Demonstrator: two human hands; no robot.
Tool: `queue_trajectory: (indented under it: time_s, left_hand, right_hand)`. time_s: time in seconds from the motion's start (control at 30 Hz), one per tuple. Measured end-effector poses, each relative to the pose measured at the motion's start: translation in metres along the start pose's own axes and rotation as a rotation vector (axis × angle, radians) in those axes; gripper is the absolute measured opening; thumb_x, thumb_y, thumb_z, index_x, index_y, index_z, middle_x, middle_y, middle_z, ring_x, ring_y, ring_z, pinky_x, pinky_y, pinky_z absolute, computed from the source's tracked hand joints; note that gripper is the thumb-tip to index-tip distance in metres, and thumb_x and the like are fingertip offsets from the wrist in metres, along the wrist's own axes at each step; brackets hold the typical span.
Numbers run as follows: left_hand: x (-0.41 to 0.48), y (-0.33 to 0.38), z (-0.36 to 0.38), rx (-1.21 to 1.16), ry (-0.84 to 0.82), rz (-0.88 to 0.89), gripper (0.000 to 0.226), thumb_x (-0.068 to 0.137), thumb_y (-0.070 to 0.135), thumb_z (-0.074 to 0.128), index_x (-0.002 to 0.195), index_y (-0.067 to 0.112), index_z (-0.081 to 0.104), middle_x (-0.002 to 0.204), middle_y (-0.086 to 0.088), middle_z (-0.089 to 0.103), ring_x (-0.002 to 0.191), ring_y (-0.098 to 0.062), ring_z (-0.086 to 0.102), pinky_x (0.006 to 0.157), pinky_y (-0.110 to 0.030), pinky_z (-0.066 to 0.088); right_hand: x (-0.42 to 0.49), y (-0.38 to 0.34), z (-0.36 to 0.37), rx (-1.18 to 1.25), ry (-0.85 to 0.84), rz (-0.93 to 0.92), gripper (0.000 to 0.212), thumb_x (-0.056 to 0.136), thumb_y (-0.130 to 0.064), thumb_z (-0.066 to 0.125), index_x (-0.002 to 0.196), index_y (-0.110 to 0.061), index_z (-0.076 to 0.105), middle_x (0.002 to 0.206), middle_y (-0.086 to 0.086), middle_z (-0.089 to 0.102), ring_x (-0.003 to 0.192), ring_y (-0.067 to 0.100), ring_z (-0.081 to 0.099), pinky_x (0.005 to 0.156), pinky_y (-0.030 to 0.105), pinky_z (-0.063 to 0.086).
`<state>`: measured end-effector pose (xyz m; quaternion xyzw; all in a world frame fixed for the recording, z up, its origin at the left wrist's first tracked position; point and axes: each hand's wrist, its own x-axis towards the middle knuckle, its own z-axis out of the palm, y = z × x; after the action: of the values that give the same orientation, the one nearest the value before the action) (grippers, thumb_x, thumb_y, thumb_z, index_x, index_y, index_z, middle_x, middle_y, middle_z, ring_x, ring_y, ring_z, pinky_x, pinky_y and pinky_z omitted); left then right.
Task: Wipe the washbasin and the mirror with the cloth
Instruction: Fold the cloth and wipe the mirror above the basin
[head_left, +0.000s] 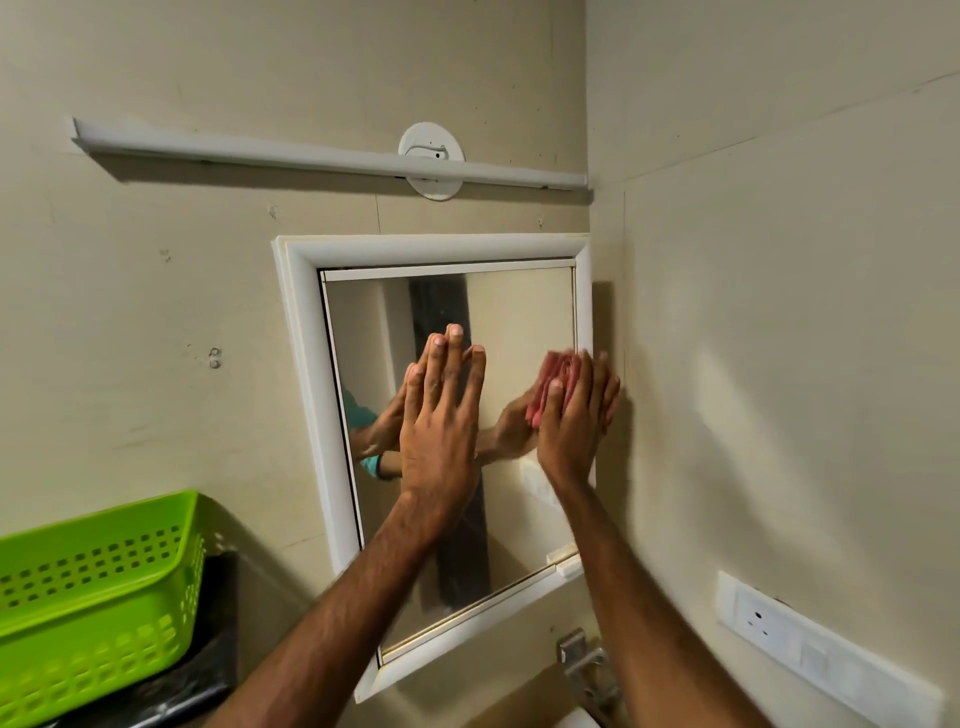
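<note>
The mirror (519, 312) hangs on the far wall in a white frame (301, 364); it sits close to the corner where the right wall starts. Both arms reach up to it from the near side.

The left hand (441, 431) lies flat on the glass near the middle; its fingers (452, 358) are straight, close together and point up; it holds nothing. You can see the hand again in the glass, a bit to the left.

The right hand (576, 421) is at the right side of the mirror, just by the frame; it presses a pink cloth (558, 371) on the glass. The fingers (589, 384) on this hand lie a little apart and fairly straight on top of the cloth; the thumb rests on the cloth too. The cloth is bunched up and sticks out above and to the left of the hand; this hand and the cloth look blurry.

Above the mirror a long white light bar (311, 156) runs across the wall; a round white plate (431, 140) sits behind it. At the near left there is a green basket (93, 597) with little holes; it rests on something black and shiny (208, 670). On the right wall, low down, is a white plug socket (821, 644); below the mirror a small metal part (587, 665) sticks out, but I cannot tell what it is.
</note>
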<state>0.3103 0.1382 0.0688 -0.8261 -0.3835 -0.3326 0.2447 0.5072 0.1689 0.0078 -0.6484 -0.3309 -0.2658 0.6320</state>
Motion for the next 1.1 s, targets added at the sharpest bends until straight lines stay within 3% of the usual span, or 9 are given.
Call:
queue_trajectory:
  time_s: [0.17, 0.23, 0.4, 0.5, 0.6, 0.73, 0.87, 1.0, 1.1]
  left_hand:
    - [-0.005, 0.004, 0.004, -0.002, 0.076, -0.01, 0.112, 0.08, 0.017, 0.072, 0.16, 0.019, -0.007, 0.165, -0.008, -0.023, 0.153, -0.029, -0.02, 0.125, -0.047, -0.006]
    - [-0.007, 0.004, 0.011, -0.008, 0.082, 0.001, 0.11, 0.079, 0.012, 0.071, 0.16, 0.019, -0.003, 0.166, -0.008, -0.02, 0.154, -0.029, -0.017, 0.125, -0.048, -0.007]
    - [-0.014, 0.011, 0.014, -0.004, 0.026, 0.002, 0.103, 0.088, 0.017, 0.065, 0.159, 0.02, -0.009, 0.163, -0.007, -0.027, 0.152, -0.029, -0.024, 0.121, -0.046, -0.018]
    - [-0.019, 0.015, 0.01, 0.029, -0.021, 0.01, 0.094, 0.096, 0.028, 0.056, 0.159, 0.02, -0.014, 0.161, -0.008, -0.032, 0.15, -0.029, -0.027, 0.121, -0.046, -0.016]
    - [-0.024, 0.012, 0.016, 0.025, -0.009, 0.036, 0.095, 0.094, 0.038, 0.061, 0.16, 0.021, -0.006, 0.164, -0.008, -0.025, 0.152, -0.03, -0.021, 0.121, -0.046, -0.015]
    - [-0.034, 0.009, 0.017, 0.03, -0.042, 0.073, 0.094, 0.093, 0.054, 0.057, 0.161, 0.023, -0.001, 0.164, -0.008, -0.024, 0.152, -0.03, -0.019, 0.126, -0.047, -0.004]
    - [-0.056, 0.016, 0.021, -0.004, -0.092, 0.057, 0.081, 0.095, 0.05, 0.056, 0.16, 0.022, 0.016, 0.165, -0.007, -0.021, 0.15, -0.026, -0.023, 0.122, -0.047, -0.009]
    - [-0.1, 0.012, 0.04, -0.193, -0.196, 0.068, 0.057, 0.095, 0.032, 0.058, 0.147, 0.015, 0.045, 0.168, -0.005, -0.007, 0.155, -0.02, -0.007, 0.126, -0.048, 0.012]
    - [-0.141, 0.004, 0.048, -0.339, -0.273, 0.038, 0.064, 0.086, 0.035, 0.07, 0.143, 0.019, 0.047, 0.166, -0.005, 0.015, 0.154, -0.02, 0.019, 0.123, -0.045, 0.027]
  right_hand:
    - [-0.126, 0.059, -0.005, -0.098, -0.229, 0.334, 0.076, 0.106, -0.051, 0.039, 0.163, -0.01, 0.009, 0.172, 0.019, 0.009, 0.159, 0.037, 0.001, 0.129, 0.053, 0.01]
    - [-0.15, 0.074, -0.015, -0.149, -0.333, 0.368, 0.077, 0.106, -0.04, 0.047, 0.163, -0.01, 0.004, 0.171, 0.02, 0.009, 0.159, 0.04, 0.006, 0.127, 0.056, 0.023]
    - [-0.134, 0.073, -0.034, -0.237, -0.444, 0.38, 0.075, 0.096, -0.022, 0.068, 0.158, -0.008, 0.027, 0.157, 0.02, 0.039, 0.145, 0.038, 0.042, 0.111, 0.049, 0.049]
    - [-0.135, 0.072, -0.048, -0.167, -0.435, 0.364, 0.049, 0.1, -0.027, 0.059, 0.145, -0.013, 0.044, 0.137, 0.013, 0.059, 0.124, 0.031, 0.06, 0.102, 0.042, 0.055]
    - [-0.138, 0.067, -0.058, -0.043, -0.454, 0.369, 0.044, 0.097, -0.041, 0.049, 0.135, -0.018, 0.051, 0.125, 0.009, 0.065, 0.109, 0.03, 0.066, 0.093, 0.044, 0.058]
    - [-0.129, 0.06, -0.06, -0.131, -0.51, 0.402, 0.034, 0.102, -0.047, 0.054, 0.119, -0.019, 0.062, 0.11, 0.001, 0.072, 0.097, 0.021, 0.071, 0.09, 0.038, 0.061]
    - [-0.158, 0.029, -0.063, -0.011, -0.556, 0.352, 0.027, 0.098, -0.033, 0.062, 0.124, -0.024, 0.064, 0.109, -0.004, 0.072, 0.096, 0.015, 0.07, 0.089, 0.036, 0.061]
    - [-0.203, 0.003, -0.061, -0.034, -0.548, 0.265, 0.054, 0.089, -0.017, 0.075, 0.139, -0.019, 0.055, 0.128, 0.003, 0.068, 0.118, 0.023, 0.065, 0.1, 0.036, 0.056]
    - [-0.215, -0.017, -0.081, 0.203, -0.622, 0.334, 0.035, 0.097, -0.01, 0.065, 0.13, -0.02, 0.065, 0.109, -0.002, 0.072, 0.101, 0.019, 0.071, 0.081, 0.029, 0.063]
